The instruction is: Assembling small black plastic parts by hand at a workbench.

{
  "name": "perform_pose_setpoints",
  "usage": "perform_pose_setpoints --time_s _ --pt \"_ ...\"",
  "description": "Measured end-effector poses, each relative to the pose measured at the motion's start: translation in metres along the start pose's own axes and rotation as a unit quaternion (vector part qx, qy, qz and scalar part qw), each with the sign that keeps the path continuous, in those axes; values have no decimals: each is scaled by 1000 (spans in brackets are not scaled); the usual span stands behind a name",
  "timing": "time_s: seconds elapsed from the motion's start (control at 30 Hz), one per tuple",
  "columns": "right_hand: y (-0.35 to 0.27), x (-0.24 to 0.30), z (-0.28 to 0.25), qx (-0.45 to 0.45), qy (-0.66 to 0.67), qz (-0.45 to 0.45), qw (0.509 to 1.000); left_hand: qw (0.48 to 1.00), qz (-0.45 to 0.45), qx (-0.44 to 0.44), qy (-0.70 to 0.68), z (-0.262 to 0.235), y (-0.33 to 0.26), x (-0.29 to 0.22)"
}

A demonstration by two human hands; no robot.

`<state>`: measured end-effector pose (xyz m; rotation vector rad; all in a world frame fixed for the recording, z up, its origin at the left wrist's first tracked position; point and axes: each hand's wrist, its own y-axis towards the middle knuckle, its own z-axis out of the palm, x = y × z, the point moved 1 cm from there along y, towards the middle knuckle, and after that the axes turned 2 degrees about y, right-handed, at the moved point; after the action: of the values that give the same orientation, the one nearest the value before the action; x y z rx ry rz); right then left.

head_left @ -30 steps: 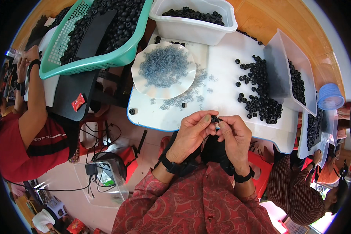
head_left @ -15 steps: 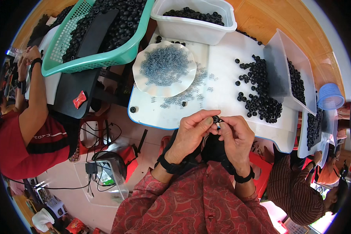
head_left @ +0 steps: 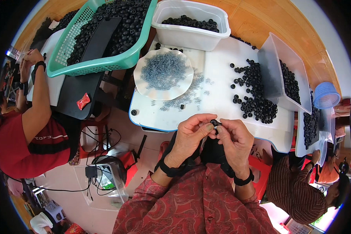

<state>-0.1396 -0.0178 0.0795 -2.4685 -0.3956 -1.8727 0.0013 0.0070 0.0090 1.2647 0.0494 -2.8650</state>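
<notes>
Just beyond the table's front edge, my left hand (head_left: 192,133) pinches a small black round part (head_left: 215,123) between thumb and forefinger. My right hand (head_left: 235,139) meets it from the other side, its fingertips closed at the same part; whether a smaller piece sits between them is hidden. Ahead of my left hand stands a white wavy-rimmed plate (head_left: 143,88) heaped with small grey coil springs (head_left: 163,70). More springs lie scattered beside the plate. A loose pile of black round parts (head_left: 257,93) spreads across the table ahead of my right hand.
At the back are a white tub (head_left: 191,34) and a green basket (head_left: 101,69), both holding black parts. A clear bin (head_left: 275,74) lies tipped at the right, near a blue basket (head_left: 326,95). Co-workers sit left and right. Cables (head_left: 101,171) hang at lower left.
My fingers have shifted slightly around the black part, which now shows at a different angle. The right thumb has come nearer to it. The whole view has moved a little.
</notes>
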Motion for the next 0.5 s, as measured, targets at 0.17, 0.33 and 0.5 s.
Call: perform_pose_setpoints --time_s 0.17,0.33,0.5 --pt "0 5 -3 22 -53 -38 998 1000 -6 -8 -15 2 -2 -2" --pt "0 9 -4 28 -79 -61 995 998 26 -5 53 7 -5 -7" --pt "-4 13 -2 32 -66 -59 996 997 36 -14 69 10 -10 -12"
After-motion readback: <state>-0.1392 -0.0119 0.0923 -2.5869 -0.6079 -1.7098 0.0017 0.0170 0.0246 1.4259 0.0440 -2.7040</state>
